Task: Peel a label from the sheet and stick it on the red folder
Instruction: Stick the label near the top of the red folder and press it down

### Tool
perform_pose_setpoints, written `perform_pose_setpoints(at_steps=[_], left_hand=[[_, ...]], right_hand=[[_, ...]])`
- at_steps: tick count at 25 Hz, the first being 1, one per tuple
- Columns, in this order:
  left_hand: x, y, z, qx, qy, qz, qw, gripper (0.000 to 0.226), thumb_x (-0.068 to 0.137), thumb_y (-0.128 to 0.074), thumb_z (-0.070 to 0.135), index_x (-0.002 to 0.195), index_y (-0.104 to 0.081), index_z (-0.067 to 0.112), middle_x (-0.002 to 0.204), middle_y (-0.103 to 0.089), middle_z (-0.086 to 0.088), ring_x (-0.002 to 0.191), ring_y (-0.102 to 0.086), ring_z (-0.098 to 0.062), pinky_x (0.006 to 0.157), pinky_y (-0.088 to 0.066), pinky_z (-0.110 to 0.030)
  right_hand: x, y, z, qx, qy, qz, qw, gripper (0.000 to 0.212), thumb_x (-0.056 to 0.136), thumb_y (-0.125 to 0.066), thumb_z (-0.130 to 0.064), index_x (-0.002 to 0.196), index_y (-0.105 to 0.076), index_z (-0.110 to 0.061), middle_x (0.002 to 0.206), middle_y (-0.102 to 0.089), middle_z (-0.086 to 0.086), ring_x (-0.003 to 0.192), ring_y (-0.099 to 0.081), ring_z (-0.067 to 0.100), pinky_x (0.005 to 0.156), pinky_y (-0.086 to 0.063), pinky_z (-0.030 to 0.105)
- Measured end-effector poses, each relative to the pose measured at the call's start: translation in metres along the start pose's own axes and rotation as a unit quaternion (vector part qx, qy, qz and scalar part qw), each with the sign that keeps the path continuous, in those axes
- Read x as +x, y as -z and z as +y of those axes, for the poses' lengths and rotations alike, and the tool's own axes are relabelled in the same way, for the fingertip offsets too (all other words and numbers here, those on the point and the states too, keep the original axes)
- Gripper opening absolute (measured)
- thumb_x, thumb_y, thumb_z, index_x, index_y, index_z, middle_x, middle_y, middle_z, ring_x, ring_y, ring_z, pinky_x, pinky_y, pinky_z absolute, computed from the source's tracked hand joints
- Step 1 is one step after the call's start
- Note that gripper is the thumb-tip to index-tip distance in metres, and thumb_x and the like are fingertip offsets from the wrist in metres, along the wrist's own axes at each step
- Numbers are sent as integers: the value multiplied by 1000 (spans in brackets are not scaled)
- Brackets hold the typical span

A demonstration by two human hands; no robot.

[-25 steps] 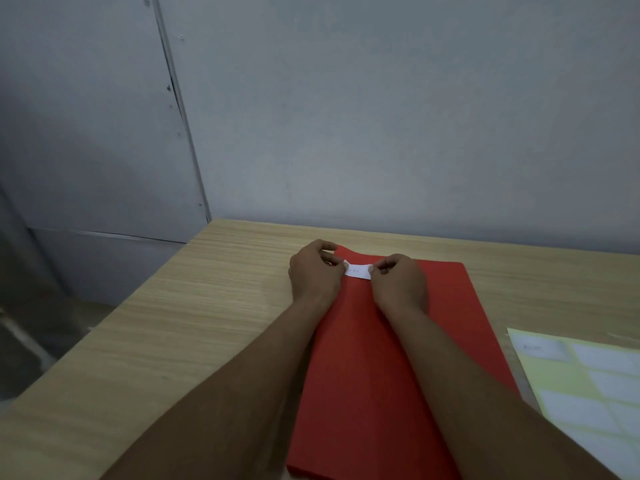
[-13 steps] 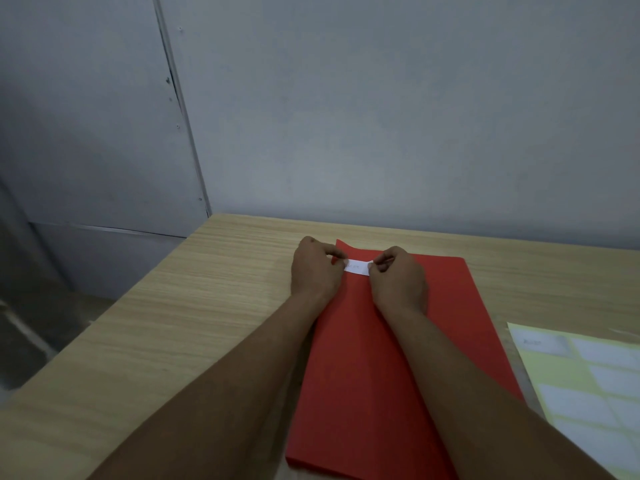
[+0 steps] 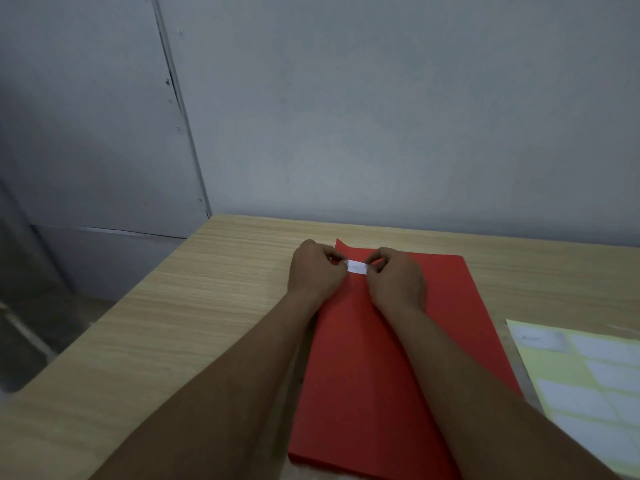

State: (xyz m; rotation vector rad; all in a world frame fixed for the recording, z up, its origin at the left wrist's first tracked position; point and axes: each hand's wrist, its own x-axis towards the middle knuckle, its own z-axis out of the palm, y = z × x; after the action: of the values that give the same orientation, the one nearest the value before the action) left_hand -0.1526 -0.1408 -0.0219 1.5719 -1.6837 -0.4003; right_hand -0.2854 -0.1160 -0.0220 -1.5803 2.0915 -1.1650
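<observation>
A red folder (image 3: 381,358) lies lengthwise on the wooden table (image 3: 173,323). Near its far end a small white label (image 3: 357,267) is stretched between my two hands, close to the folder's surface; whether it touches the folder I cannot tell. My left hand (image 3: 317,270) pinches the label's left end, and my right hand (image 3: 396,280) pinches its right end. The yellow label sheet (image 3: 588,386) with several white labels lies on the table at the right, beside the folder.
A grey wall (image 3: 381,116) rises right behind the table's far edge. The table's left edge drops off to a dim floor (image 3: 41,323). My forearms cross over the near half of the folder.
Both hands have kept hold of the label at the folder's far end. The view has shifted slightly, and the hands sit a little closer to the folder's far edge.
</observation>
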Motion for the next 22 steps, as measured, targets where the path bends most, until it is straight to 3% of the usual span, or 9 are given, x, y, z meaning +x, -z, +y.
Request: perform_pose_setpoints(at_steps=[3,8,14,17,20,22], left_hand=[[0,1,0,1,-6,-5,1000,18,83,-70,24,97,-81,20,96,-74,0,85,-59,-6,75,-44,-21],[-1,0,2,22,-4,-28,999,22,86,-65,26,103,-79,25,104,-61,-4,98,-59,-17,86,-48,-30],[-5,0,5,48,-9,17,999,28,81,-58,18,95,-81,21,94,-65,-3,90,-61,-18,72,-38,-22],[-7,4,8,54,-38,-4,998,32,82,-53,25,96,-81,18,100,-57,-2,83,-61,-20,72,-49,-32],[-10,9,12,71,-89,-56,992,54,77,-39,46,102,-80,22,108,-51,-4,84,-58,-21,75,-49,-35],[-9,8,12,73,-73,-33,994,46,81,-43,38,100,-81,20,104,-52,-5,83,-58,-22,76,-51,-37]], right_hand=[[0,1,1,-15,11,-27,999,27,84,-57,-20,93,-80,-33,102,-77,-5,102,-67,24,91,-52,41],[-1,2,3,-83,34,-73,993,29,89,-57,-51,108,-76,-39,120,-65,2,118,-55,30,101,-45,48],[1,4,9,-53,29,-51,997,33,92,-55,-29,113,-76,-14,116,-68,15,110,-60,34,94,-50,45],[-2,4,8,-59,47,-57,996,34,90,-52,-29,115,-75,-23,116,-64,11,111,-58,32,95,-48,45],[-5,6,7,-120,74,-71,988,37,90,-47,-29,118,-73,-31,114,-54,10,116,-50,31,97,-43,46],[-4,6,6,-112,68,-72,989,37,92,-48,-29,120,-72,-28,117,-54,10,119,-50,31,99,-42,46]])
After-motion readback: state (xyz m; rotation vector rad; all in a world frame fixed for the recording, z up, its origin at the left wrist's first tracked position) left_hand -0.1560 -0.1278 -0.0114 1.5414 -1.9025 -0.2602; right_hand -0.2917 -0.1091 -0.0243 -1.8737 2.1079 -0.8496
